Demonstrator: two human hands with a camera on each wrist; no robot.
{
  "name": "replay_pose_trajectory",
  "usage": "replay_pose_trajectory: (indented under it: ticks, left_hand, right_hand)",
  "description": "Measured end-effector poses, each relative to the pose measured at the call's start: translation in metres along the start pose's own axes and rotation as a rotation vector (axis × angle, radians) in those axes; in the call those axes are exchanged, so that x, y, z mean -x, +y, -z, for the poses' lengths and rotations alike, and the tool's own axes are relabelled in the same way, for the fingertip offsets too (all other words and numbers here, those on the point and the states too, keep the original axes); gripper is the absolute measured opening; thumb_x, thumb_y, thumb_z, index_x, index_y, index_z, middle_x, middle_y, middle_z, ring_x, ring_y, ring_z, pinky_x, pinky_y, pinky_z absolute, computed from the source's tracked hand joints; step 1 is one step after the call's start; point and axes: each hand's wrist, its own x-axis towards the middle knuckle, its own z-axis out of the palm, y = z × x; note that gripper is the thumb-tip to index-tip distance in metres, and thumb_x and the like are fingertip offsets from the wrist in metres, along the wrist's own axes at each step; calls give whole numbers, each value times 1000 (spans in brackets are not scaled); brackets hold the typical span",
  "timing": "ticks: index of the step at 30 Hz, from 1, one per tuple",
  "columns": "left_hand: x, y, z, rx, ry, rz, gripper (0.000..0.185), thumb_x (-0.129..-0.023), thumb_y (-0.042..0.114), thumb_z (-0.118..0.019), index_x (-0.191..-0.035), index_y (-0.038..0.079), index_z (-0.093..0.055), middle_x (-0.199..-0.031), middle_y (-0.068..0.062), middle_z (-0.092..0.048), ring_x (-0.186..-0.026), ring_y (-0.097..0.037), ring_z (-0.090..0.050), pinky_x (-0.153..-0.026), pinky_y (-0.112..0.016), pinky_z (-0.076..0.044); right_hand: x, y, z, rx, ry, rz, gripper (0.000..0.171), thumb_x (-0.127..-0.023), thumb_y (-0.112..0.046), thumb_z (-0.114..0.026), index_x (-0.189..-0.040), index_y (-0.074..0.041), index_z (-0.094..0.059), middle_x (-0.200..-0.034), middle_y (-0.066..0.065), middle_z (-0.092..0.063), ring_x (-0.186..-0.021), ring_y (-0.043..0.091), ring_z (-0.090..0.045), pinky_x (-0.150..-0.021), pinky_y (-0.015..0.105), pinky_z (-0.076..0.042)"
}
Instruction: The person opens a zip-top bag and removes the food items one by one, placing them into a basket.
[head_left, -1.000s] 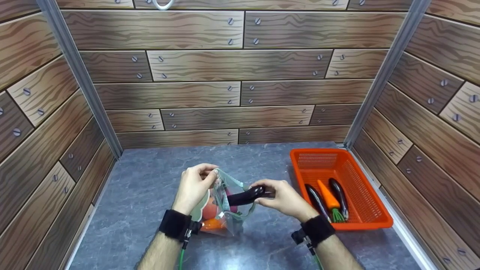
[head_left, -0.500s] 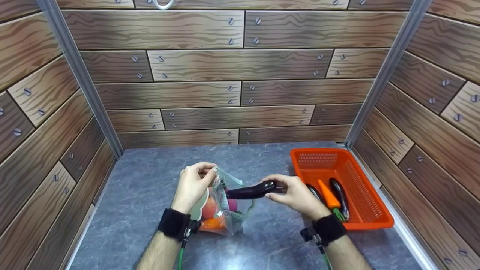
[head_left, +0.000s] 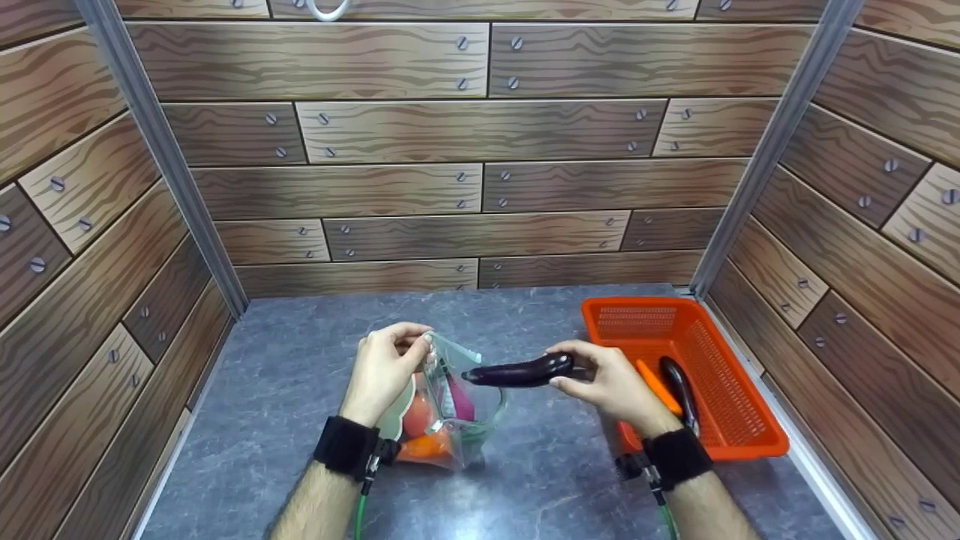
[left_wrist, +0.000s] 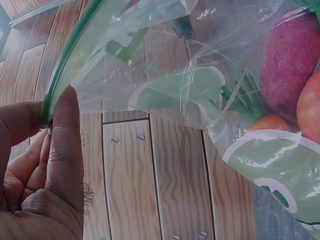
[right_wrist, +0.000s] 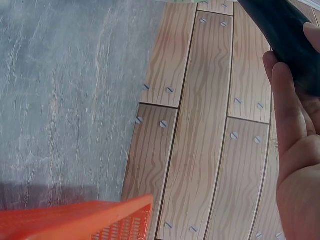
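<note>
In the head view my left hand (head_left: 381, 379) pinches the upper corner of a clear zip bag (head_left: 454, 348) between thumb and fingers. The left wrist view shows the bag's green zip edge (left_wrist: 64, 65) in that pinch. Inside the bag lie a carrot (head_left: 425, 447), a round red item (head_left: 418, 417) and a purplish-red vegetable (left_wrist: 290, 62). My right hand (head_left: 613, 384) holds a dark eggplant (head_left: 519, 373) by one end, nearly level. Its far tip is over the bag's open mouth. From the right wrist, the eggplant (right_wrist: 285, 37) shows only in part.
An orange basket (head_left: 739, 375) stands on the right of the grey table (head_left: 300, 360). Within it lie an eggplant (head_left: 679, 386) and a carrot (head_left: 657, 388), partly behind my right hand. Wood-patterned walls (head_left: 480, 131) enclose the table at the back and sides.
My right hand has drawn the eggplant up and to the right, out of the bag, toward the basket. The left hand has stayed nearly still, holding the bag's edge.
</note>
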Motion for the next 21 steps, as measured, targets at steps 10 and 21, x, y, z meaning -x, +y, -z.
replay_pose_trajectory:
  ticks: [10,21]
  left_hand:
    - [-1,0,1,-20,19,-5,18,-110,14,-79,-123,8,-90,-101,-6,-90,-86,-11,-82,-71,-17,-67]
    - [-1,0,1,-1,17,-3,18,-110,13,-79,-123,7,-90,-100,-7,-90,-84,-8,-81,-71,-17,-67]
  right_hand:
    - [8,3,19,40,65,-14,43,-103,-5,-90,-143,1,-77,-130,27,-83,-103,0,-81,-84,18,-68]
    - [18,6,44,36,190,-37,41,-101,1,-90,-140,-1,-79,-129,24,-85,-107,1,-81,-89,15,-68]
